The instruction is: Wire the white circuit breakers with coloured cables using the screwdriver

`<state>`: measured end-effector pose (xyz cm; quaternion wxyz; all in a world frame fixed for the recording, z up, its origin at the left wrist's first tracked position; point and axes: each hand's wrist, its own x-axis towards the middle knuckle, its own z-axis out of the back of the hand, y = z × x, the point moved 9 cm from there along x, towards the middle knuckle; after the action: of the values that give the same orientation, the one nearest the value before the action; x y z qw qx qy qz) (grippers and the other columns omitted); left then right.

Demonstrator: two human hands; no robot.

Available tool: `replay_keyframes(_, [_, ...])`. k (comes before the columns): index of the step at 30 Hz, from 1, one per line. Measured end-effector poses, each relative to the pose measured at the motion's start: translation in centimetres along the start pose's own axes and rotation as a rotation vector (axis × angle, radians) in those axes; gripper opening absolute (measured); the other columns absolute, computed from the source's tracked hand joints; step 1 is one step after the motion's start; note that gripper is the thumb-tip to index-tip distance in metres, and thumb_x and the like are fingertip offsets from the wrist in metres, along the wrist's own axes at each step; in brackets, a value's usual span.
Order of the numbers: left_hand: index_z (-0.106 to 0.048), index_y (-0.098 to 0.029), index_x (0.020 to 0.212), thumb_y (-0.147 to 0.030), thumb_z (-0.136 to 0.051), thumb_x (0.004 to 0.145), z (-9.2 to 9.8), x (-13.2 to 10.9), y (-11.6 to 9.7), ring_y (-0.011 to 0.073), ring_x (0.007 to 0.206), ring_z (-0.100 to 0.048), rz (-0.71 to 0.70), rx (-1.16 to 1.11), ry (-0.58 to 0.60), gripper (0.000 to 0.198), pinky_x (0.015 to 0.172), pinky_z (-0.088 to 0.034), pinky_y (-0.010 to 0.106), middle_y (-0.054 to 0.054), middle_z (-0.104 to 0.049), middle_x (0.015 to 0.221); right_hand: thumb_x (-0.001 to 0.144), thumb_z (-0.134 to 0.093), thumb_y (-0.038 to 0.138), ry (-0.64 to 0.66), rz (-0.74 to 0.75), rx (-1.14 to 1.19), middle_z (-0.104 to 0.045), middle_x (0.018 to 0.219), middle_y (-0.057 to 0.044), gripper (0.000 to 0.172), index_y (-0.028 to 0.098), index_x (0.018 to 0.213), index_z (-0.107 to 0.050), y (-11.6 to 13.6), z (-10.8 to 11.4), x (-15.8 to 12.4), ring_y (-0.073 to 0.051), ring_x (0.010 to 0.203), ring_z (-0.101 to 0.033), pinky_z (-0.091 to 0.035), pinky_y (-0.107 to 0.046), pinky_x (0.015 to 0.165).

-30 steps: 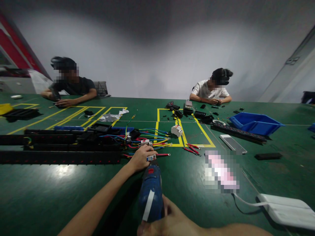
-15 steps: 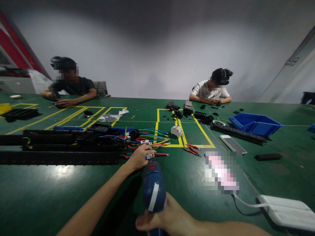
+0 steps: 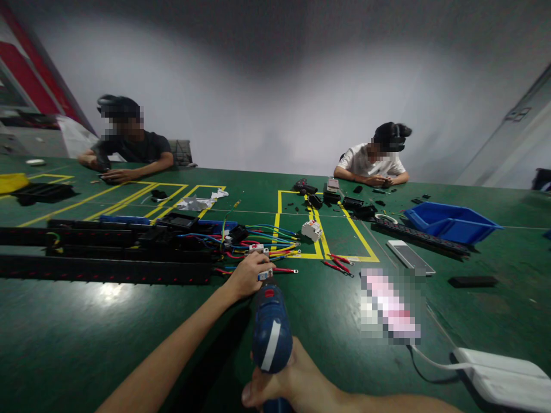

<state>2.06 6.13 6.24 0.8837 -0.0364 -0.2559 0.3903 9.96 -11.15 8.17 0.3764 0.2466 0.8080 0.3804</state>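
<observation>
My left hand (image 3: 247, 274) is closed on a small white circuit breaker (image 3: 264, 275) resting on the green table (image 3: 86, 321), beside a bundle of red, blue and yellow wires (image 3: 267, 244). My right hand (image 3: 288, 387) grips the handle of a blue power screwdriver (image 3: 270, 330). The tool's tip points at the breaker under my left fingers. Long black power strips (image 3: 103, 269) lie to the left of my left hand.
Two other people sit at the far side of the table, each with hands on small parts. A white breaker (image 3: 311, 230) sits inside yellow tape marks. A blue bin (image 3: 451, 222), a phone (image 3: 410, 257), a black bar (image 3: 472, 281) and a white charger (image 3: 503, 376) lie on the right.
My right hand has shifted its hold lower on the screwdriver's handle and the tool stands a little more upright. My left hand stays on the breaker. The view drifted slightly.
</observation>
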Motion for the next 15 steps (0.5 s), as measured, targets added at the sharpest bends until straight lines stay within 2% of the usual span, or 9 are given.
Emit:
replay_keyframes(12, [-0.069, -0.025, 0.111, -0.027, -0.059, 0.087, 0.47, 0.07, -0.51, 0.0222, 0.095, -0.052, -0.004, 0.029, -0.015, 0.026, 0.089, -0.045, 0.039, 0.006, -0.063, 0.104, 0.044, -0.089, 0.024, -0.01, 0.003, -0.007, -0.062, 0.057, -0.001, 0.037, 0.011, 0.066, -0.061, 0.1, 0.24, -0.07, -0.011, 0.051, -0.054, -0.039, -0.023, 0.054])
replay_keyframes(15, [-0.069, -0.026, 0.11, -0.029, -0.058, 0.088, 0.58, 0.11, -0.62, 0.0221, 0.095, -0.052, -0.003, 0.026, -0.019, 0.025, 0.089, -0.045, 0.039, 0.006, -0.064, 0.104, 0.039, -0.09, 0.023, -0.002, 0.001, -0.022, -0.06, 0.054, 0.0, 0.039, 0.011, 0.061, -0.061, 0.46, 0.08, -0.27, -0.011, 0.051, -0.052, -0.039, -0.023, 0.054])
